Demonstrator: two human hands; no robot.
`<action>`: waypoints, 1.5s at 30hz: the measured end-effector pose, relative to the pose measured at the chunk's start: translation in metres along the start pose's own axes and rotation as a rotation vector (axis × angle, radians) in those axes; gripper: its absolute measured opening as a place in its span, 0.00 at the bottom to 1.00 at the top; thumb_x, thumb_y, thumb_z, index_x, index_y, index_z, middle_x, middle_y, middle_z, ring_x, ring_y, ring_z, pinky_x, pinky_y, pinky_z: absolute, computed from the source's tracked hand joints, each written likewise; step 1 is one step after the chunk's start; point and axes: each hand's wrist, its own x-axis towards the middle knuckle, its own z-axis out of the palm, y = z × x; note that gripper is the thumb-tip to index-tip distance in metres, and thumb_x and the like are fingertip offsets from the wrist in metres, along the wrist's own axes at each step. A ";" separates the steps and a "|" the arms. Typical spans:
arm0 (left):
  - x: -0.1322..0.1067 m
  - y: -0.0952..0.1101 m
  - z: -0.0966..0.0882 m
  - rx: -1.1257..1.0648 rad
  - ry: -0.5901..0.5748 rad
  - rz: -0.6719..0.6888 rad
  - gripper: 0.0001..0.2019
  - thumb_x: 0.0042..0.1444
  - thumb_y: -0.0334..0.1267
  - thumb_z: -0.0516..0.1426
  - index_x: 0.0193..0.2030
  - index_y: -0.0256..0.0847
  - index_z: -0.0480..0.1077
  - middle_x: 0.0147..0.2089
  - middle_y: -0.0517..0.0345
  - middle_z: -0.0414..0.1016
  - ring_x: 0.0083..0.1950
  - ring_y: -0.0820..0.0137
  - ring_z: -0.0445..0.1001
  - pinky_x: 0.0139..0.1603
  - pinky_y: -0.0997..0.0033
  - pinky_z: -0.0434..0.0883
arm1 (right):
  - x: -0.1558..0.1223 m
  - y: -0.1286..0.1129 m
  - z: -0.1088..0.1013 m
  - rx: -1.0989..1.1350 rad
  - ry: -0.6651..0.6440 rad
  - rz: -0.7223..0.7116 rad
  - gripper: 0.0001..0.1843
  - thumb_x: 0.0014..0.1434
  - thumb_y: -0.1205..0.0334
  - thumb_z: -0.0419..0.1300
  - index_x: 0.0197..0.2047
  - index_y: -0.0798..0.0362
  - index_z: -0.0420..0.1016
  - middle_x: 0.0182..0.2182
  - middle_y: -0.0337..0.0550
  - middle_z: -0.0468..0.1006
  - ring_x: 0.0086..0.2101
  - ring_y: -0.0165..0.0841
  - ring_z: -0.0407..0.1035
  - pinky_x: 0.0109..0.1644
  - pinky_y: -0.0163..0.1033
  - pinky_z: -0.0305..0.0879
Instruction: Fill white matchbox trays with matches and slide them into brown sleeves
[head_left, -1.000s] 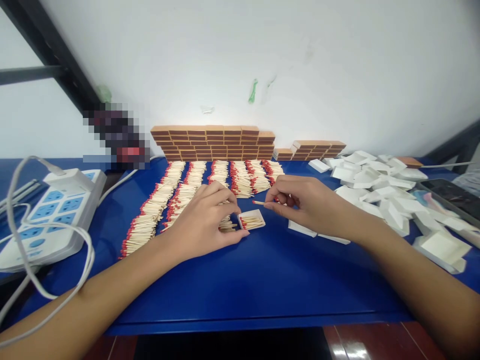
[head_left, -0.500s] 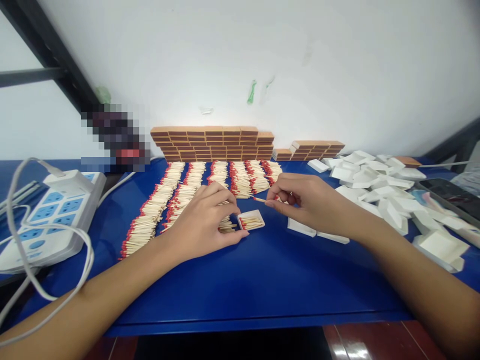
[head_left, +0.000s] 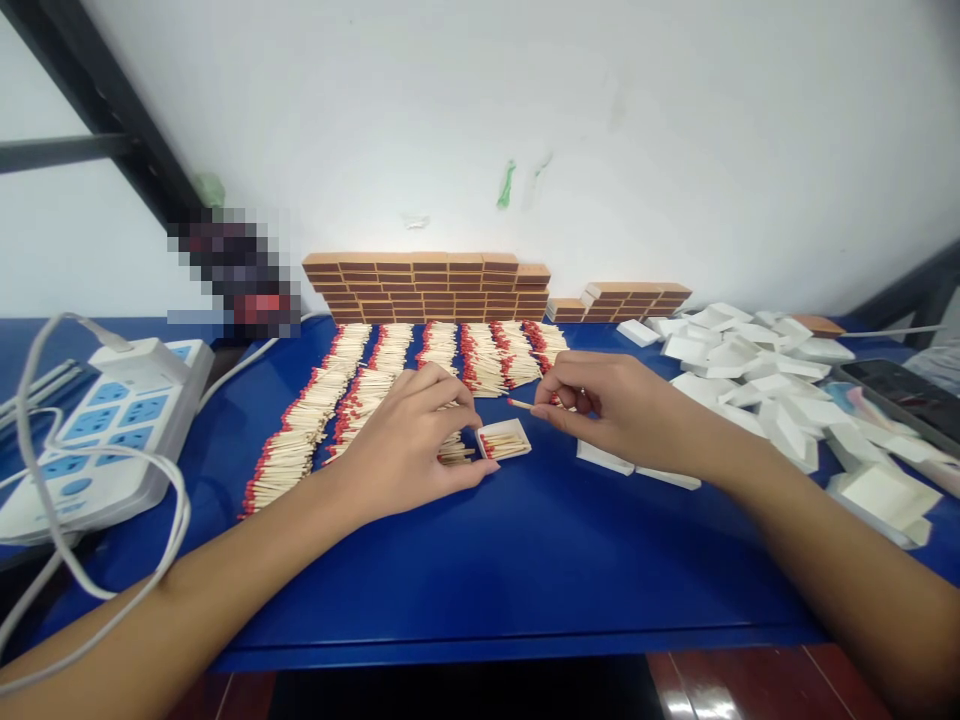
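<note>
A small white matchbox tray (head_left: 523, 432) with several red-headed matches (head_left: 501, 444) in it rests on the blue table. My left hand (head_left: 420, 435) curves around the tray's left end, thumb at the near side and fingers at the far side, steadying it. To the right of the tray, my right hand (head_left: 600, 400) pinches a single matchstick (head_left: 522, 404) between thumb and fingertips, its red head pointing left. Rows of matches (head_left: 289, 440) lie behind and left of my left hand, which partly hides them. Beneath my right hand, another white tray (head_left: 604, 458) is partly covered.
Stacked matchboxes (head_left: 427, 290) stand along the wall, with a shorter stack (head_left: 637, 298) to their right. A heap of white trays (head_left: 739, 350) spreads across the right side, near a phone (head_left: 900, 395). A power strip (head_left: 112, 440) with looping white cables lies at left.
The view shifts very slightly. My right hand, still pinching the matchstick, sits marginally lower; my left hand stays at the tray.
</note>
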 end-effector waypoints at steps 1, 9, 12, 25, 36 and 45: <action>0.000 0.000 0.000 -0.001 0.000 0.000 0.13 0.61 0.47 0.70 0.43 0.40 0.80 0.48 0.51 0.80 0.54 0.57 0.73 0.58 0.51 0.71 | 0.000 0.000 0.000 0.000 -0.001 0.000 0.11 0.71 0.56 0.61 0.37 0.50 0.77 0.28 0.38 0.72 0.28 0.32 0.64 0.33 0.39 0.59; -0.001 0.000 0.000 0.004 -0.004 -0.001 0.13 0.61 0.47 0.70 0.43 0.40 0.80 0.48 0.51 0.80 0.54 0.57 0.74 0.58 0.51 0.71 | -0.001 0.000 0.000 -0.005 -0.015 0.002 0.11 0.71 0.56 0.61 0.37 0.50 0.77 0.29 0.39 0.74 0.28 0.31 0.65 0.34 0.39 0.59; -0.001 0.000 0.000 0.003 -0.004 -0.001 0.13 0.61 0.47 0.70 0.43 0.40 0.80 0.48 0.51 0.80 0.54 0.57 0.74 0.58 0.51 0.71 | 0.000 0.000 0.000 -0.001 -0.020 0.001 0.11 0.72 0.56 0.61 0.37 0.50 0.77 0.28 0.39 0.74 0.29 0.32 0.65 0.34 0.39 0.59; -0.001 -0.001 0.001 0.002 -0.002 -0.001 0.13 0.61 0.48 0.70 0.44 0.40 0.80 0.48 0.51 0.80 0.55 0.57 0.74 0.58 0.51 0.71 | 0.000 0.000 -0.001 -0.005 -0.031 0.004 0.11 0.71 0.56 0.61 0.37 0.50 0.77 0.27 0.38 0.73 0.28 0.32 0.65 0.34 0.39 0.58; -0.001 -0.001 0.001 0.007 -0.002 0.001 0.13 0.61 0.48 0.70 0.44 0.41 0.80 0.48 0.51 0.80 0.55 0.57 0.74 0.58 0.51 0.71 | 0.000 -0.004 0.005 0.009 -0.070 0.005 0.10 0.71 0.57 0.62 0.37 0.50 0.77 0.29 0.38 0.74 0.30 0.32 0.66 0.35 0.39 0.59; 0.000 0.002 0.001 -0.001 -0.005 0.001 0.12 0.62 0.47 0.69 0.43 0.41 0.80 0.47 0.52 0.80 0.53 0.57 0.74 0.57 0.51 0.70 | 0.001 -0.016 0.016 0.025 -0.129 -0.021 0.07 0.71 0.60 0.61 0.40 0.51 0.78 0.33 0.41 0.77 0.33 0.34 0.69 0.38 0.40 0.62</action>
